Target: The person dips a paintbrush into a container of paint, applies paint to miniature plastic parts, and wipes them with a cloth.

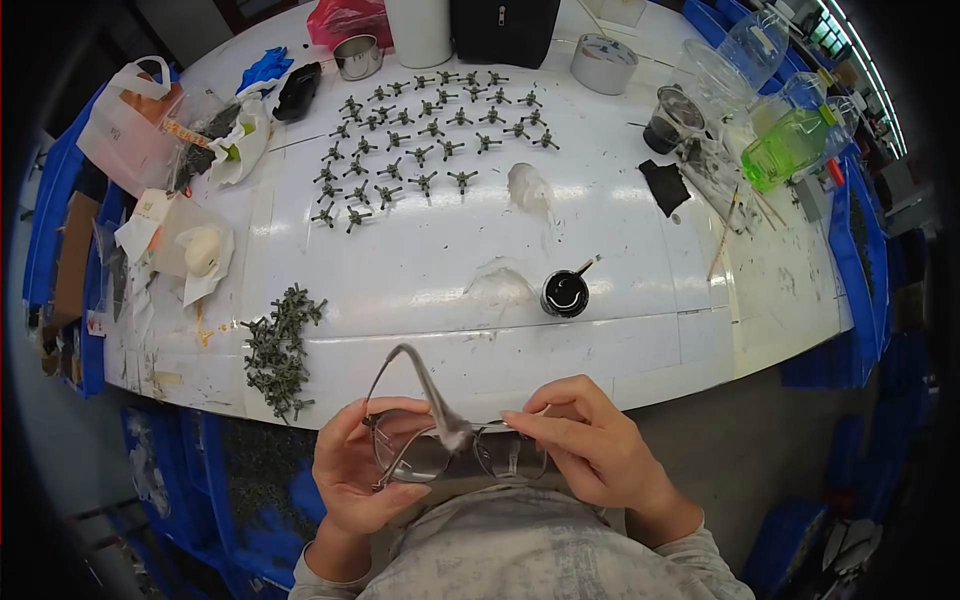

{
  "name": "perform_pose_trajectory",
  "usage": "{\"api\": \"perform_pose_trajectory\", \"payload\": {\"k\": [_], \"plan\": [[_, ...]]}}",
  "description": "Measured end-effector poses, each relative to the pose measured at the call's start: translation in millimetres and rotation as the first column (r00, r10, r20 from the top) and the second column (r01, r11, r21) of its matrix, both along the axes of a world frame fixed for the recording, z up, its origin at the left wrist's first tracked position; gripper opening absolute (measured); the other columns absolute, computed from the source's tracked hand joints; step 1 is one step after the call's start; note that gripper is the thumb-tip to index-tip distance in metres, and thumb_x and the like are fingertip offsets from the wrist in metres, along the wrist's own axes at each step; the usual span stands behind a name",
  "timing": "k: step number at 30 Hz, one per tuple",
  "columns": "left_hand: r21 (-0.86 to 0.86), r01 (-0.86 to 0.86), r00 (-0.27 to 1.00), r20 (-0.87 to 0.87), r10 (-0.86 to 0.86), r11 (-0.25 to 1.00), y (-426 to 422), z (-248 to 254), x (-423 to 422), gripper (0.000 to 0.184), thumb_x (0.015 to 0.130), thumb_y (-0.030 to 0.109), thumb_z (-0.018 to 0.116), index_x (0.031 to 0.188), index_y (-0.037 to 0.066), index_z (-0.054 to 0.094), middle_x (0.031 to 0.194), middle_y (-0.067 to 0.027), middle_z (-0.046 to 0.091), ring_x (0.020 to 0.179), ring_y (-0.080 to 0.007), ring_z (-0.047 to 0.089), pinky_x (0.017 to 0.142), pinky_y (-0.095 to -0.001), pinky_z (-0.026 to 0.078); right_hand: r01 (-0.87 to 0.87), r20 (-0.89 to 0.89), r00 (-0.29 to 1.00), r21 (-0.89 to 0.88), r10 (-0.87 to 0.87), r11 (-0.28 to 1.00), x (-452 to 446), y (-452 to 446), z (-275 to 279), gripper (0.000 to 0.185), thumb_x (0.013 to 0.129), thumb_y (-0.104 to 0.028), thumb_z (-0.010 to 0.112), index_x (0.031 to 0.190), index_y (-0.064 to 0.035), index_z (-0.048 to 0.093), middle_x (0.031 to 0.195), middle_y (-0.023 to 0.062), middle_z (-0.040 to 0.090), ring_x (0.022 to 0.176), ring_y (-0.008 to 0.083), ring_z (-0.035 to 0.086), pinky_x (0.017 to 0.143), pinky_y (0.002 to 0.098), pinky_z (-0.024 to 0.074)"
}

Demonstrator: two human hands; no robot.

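A pair of eyeglasses (508,452) with thin frames is held over my lap, just off the front edge of the table. My left hand (362,468) grips the frame around one lens, its thumb below and fingers above. With thumb and forefinger pinched, my right hand (590,440) has hold of the rim at the other lens. One temple arm sticks up toward the table, and a greyish blurred piece hangs over the bridge. Beyond my left hand lies a heap of small dark green branched parts (283,352). A small pot of black liquid (565,294) with a brush in it stands farther off.
Rows of the same green parts (422,154) stand across the white table (400,270). A tape roll (604,63), a cup with dark contents (674,120) and a green bottle (785,150) are at the right. Bags (135,125) and a metal cup (358,57) sit left. Blue bins (180,480) flank the table.
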State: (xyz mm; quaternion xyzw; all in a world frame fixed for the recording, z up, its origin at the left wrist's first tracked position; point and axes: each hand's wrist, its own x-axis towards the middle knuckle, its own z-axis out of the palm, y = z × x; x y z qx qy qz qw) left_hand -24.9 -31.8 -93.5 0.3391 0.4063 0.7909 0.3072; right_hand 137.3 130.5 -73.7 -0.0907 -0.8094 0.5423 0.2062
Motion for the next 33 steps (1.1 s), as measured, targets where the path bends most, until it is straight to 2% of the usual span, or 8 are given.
{"api": "perform_pose_trajectory", "payload": {"k": [5, 9, 12, 17, 24, 27, 29, 33], "plan": [[-0.076, 0.035, 0.999, 0.045, -0.031, 0.996, -9.5, 5.3, -6.6, 0.076, 0.060, -0.008, 0.073, 0.127, 0.002, 0.039, 0.114, -0.0282, 0.050, 0.100, -0.0367, 0.058, 0.086, -0.0430, 0.049, -0.146, 0.065, 0.986, -0.091, 0.152, 0.985, -2.3, 3.2, 7.1, 0.044, 0.078, 0.005, 0.053, 0.121, -0.0024, 0.054, 0.109, 0.0117, 0.048, 0.071, 0.0150, 0.046, 0.061, 0.0210, 0.0402], [-0.081, 0.231, 0.973, 0.006, -0.232, 0.970, -7.9, 6.9, -16.3, 0.072, 0.064, -0.002, 0.073, 0.126, 0.003, 0.037, 0.110, -0.0291, 0.051, 0.097, -0.0370, 0.059, 0.085, -0.0420, 0.051, -0.019, -0.129, 0.991, -0.436, -0.041, 0.900, -14.4, -4.8, 11.9, 0.043, 0.088, -0.019, 0.057, 0.127, -0.0029, 0.049, 0.118, 0.0149, 0.046, 0.082, 0.0212, 0.054, 0.068, 0.0247, 0.0460], [-0.106, 0.257, 0.966, -0.007, -0.260, 0.960, -3.1, 8.4, -19.4, 0.070, 0.063, -0.007, 0.070, 0.125, 0.001, 0.039, 0.111, -0.0250, 0.051, 0.099, -0.0331, 0.058, 0.088, -0.0394, 0.049, -0.045, -0.271, 0.958, -0.463, -0.093, 0.885, -19.9, -9.8, 10.7, 0.062, 0.087, -0.047, 0.052, 0.129, -0.0017, 0.045, 0.127, 0.0181, 0.040, 0.099, 0.0294, 0.056, 0.077, 0.0314, 0.0499], [-0.168, 0.157, 0.987, -0.019, -0.162, 0.973, -7.3, 20.7, -27.4, 0.068, 0.064, -0.011, 0.067, 0.125, 0.000, 0.039, 0.113, -0.0197, 0.052, 0.102, -0.0277, 0.057, 0.092, -0.0358, 0.046, -0.213, -0.330, 0.904, 0.205, 0.272, 0.955, -18.9, -0.9, 6.0, 0.067, 0.086, -0.056, 0.045, 0.116, 0.0020, 0.055, 0.122, 0.0185, 0.053, 0.112, 0.0326, 0.052, 0.088, 0.0370, 0.0481], [-0.237, 0.092, 0.995, 0.063, -0.079, 0.967, -0.7, 54.0, -53.8, 0.072, 0.067, -0.011, 0.063, 0.130, 0.001, 0.031, 0.116, -0.0196, 0.052, 0.100, -0.0265, 0.058, 0.089, -0.0340, 0.047, -0.123, -0.235, 0.955, 0.241, 0.181, 0.963, -29.9, -15.3, 4.5, 0.062, 0.086, -0.054, 0.046, 0.110, 0.0017, 0.059, 0.116, 0.0173, 0.058, 0.112, 0.0322, 0.053, 0.092, 0.0382, 0.0451], [-0.221, -0.204, 0.973, -0.150, 0.173, 0.954, -3.9, 74.2, -88.7, 0.064, 0.068, -0.010, 0.057, 0.127, 0.001, 0.035, 0.115, -0.0221, 0.054, 0.093, -0.0261, 0.060, 0.084, -0.0321, 0.048, -0.018, -0.309, 0.946, 0.264, 0.102, 0.964, -27.0, -6.1, -1.8, 0.061, 0.088, -0.052, 0.045, 0.113, 0.0023, 0.056, 0.113, 0.0159, 0.060, 0.106, 0.0314, 0.056, 0.089, 0.0387, 0.0460], [-0.169, -0.439, 0.857, -0.373, 0.355, 0.882, 1.5, 89.0, -119.0, 0.055, 0.072, -0.005, 0.057, 0.124, 0.000, 0.040, 0.115, -0.0199, 0.055, 0.088, -0.0221, 0.059, 0.079, -0.0277, 0.047, 0.133, -0.376, 0.927, 0.302, -0.011, 0.944, -23.6, 3.2, -3.5, 0.044, 0.092, -0.033, 0.048, 0.117, 0.0035, 0.052, 0.106, 0.0168, 0.062, 0.093, 0.0290, 0.057, 0.082, 0.0370, 0.0471], [-0.232, -0.664, 0.630, -0.686, 0.364, 0.711, 22.2, 103.8, -188.3, 0.051, 0.075, 0.006, 0.062, 0.124, 0.000, 0.049, 0.106, -0.0145, 0.057, 0.079, -0.0149, 0.055, 0.071, -0.0237, 0.046, 0.264, -0.309, 0.934, 0.267, -0.177, 0.927, -8.4, 13.3, -13.2, 0.037, 0.088, -0.015, 0.047, 0.120, 0.0043, 0.049, 0.100, 0.0171, 0.062, 0.084, 0.0256, 0.055, 0.075, 0.0341, 0.0462]]}}
